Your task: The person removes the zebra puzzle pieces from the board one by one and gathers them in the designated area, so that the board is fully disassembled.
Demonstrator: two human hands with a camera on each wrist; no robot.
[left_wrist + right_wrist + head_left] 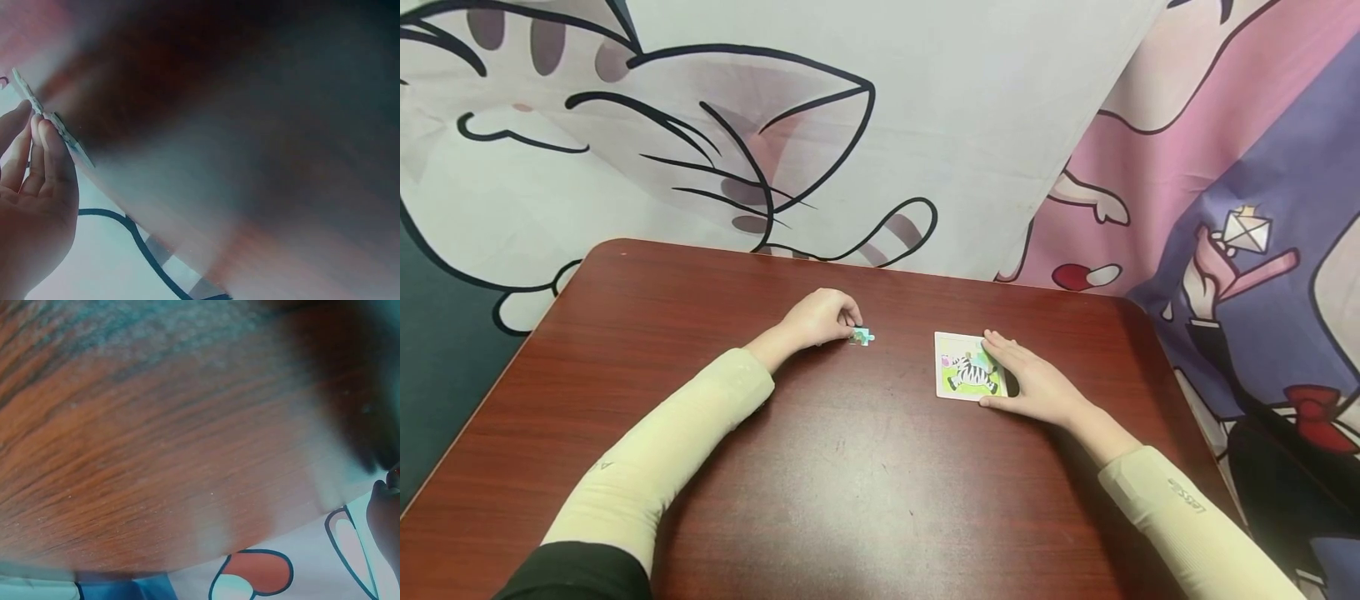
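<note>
My left hand (pixel 823 318) is low over the table, pinching a small blue-green jigsaw piece (pixel 862 337) between thumb and fingertips. In the left wrist view the piece (pixel 75 147) appears edge-on as a thin strip at the fingertips. To the right lies a square zebra puzzle board (pixel 951 390), flat, with a pale border. My right hand (pixel 1037 385) spans its right side, thumb at the near edge and extended fingers at the far corner, covering part of it. Only a sliver of the right hand (pixel 384 519) shows in the right wrist view.
Both things lie on a reddish-brown wooden table (pixel 850 483) with rounded far corners. Behind it hangs a cloth printed with a cartoon cat (pixel 700 167); a pink and purple printed cloth (pixel 1210 183) hangs at the right.
</note>
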